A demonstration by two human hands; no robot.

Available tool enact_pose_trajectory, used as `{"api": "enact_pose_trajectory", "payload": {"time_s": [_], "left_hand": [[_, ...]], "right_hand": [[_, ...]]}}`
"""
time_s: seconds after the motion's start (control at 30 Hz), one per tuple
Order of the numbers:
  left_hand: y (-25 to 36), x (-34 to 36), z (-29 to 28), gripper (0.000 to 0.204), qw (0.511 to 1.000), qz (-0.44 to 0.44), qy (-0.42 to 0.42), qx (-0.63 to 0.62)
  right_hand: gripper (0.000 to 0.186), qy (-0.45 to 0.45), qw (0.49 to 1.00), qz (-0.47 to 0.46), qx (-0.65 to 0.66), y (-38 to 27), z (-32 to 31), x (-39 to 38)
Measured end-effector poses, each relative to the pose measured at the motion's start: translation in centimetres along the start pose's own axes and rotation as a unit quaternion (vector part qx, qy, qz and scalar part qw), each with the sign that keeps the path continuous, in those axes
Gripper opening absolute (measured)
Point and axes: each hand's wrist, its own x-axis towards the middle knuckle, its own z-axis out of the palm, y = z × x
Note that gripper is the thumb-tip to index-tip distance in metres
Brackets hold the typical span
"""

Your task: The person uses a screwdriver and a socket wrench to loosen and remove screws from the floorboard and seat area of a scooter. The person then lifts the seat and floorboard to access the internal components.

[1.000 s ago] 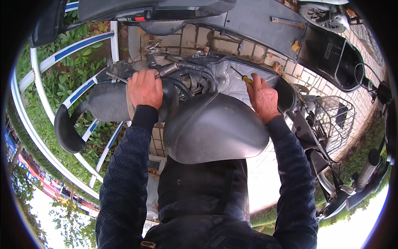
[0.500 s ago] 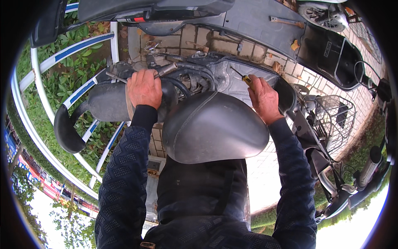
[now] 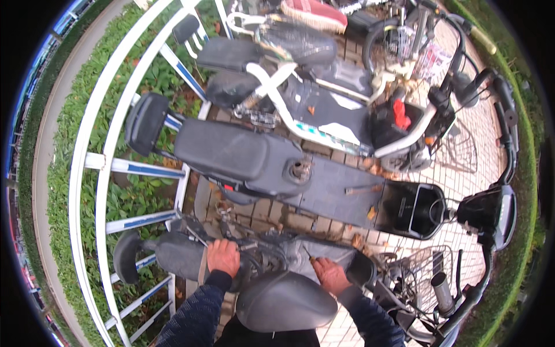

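My left hand [image 3: 223, 256] is closed at the small rear seat [image 3: 179, 260] of the nearest scooter, beside a thin metal rod [image 3: 196, 234] and a tan strip [image 3: 203, 267]; what its fingers grip is unclear. My right hand [image 3: 330, 276] grips a screwdriver [image 3: 312, 258] with a yellow handle, its tip over the grey plastic footboard [image 3: 300, 251]. A large black saddle [image 3: 283, 301] lies in front of my body, between my forearms. Dark tubes and parts [image 3: 263, 257] show behind it.
A black scooter [image 3: 219, 153] stands just beyond, and a white-framed one [image 3: 324, 127] behind that, with more bikes farther off. A white-and-blue railing [image 3: 133, 165] runs along the left beside low plants [image 3: 81, 150]. A wire basket [image 3: 428, 260] and handlebars are at the right.
The view has swung up and away, bringing more parked scooters and railing into sight. Both hands now appear lower in the picture, still at the nearest scooter with the screwdriver held.
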Motion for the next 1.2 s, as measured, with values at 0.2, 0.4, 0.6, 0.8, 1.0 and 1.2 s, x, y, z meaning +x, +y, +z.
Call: {"api": "enact_pose_trajectory", "payload": {"time_s": [0.2,0.4,0.6,0.8,1.0,1.2], "left_hand": [[-0.1,-0.3,0.0,0.013,0.999,-0.005,0.02,-0.025],[-0.8,-0.6,0.8,0.016,1.0,0.009,0.008,-0.026],[-0.6,-0.4,0.2,0.015,0.999,0.012,0.02,-0.041],[-0.7,-0.5,0.6,0.013,0.999,0.015,0.027,-0.043],[-0.4,-0.2,-0.3,0.014,1.0,0.0,-0.002,-0.021],[-0.2,0.1,0.2,0.015,1.0,-0.001,-0.001,-0.015]], "right_hand": [[0.028,-0.105,0.982,0.156,0.029,-1.1,0.5,1.0],[0.026,-0.082,0.995,0.048,-0.014,0.6,0.9,0.6],[0.028,-0.094,0.976,0.19,0.059,-0.3,1.4,0.7],[0.03,-0.116,0.967,0.226,-0.011,0.7,2.9,0.3],[0.037,-0.022,0.999,0.047,-0.007,-0.1,1.7,0.0],[0.031,-0.029,0.974,0.223,-0.024,0.6,2.4,1.0]]}}
